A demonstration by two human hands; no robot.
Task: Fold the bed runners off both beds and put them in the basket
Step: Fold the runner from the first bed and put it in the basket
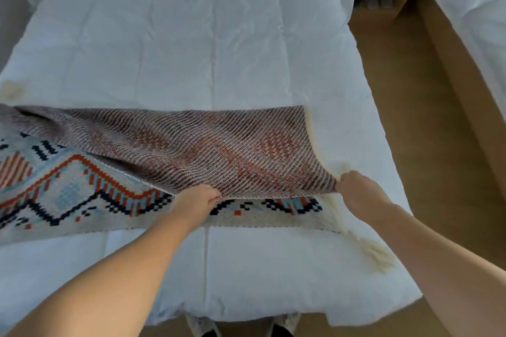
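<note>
On the white quilted bed, left grip and right grip pinch the folded-back edge of a woven patterned runner.

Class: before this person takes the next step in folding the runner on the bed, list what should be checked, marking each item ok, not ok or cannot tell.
1. Left hand pinches the runner's turned-over edge: ok.
2. Right hand pinches that edge's corner: ok.
3. Fold reaches along the whole runner: not ok; the left part lies pattern up.
4. Tassels tucked in: not ok; they lie loose on the bed.
5. Basket within reach: cannot tell; none in view.
</note>
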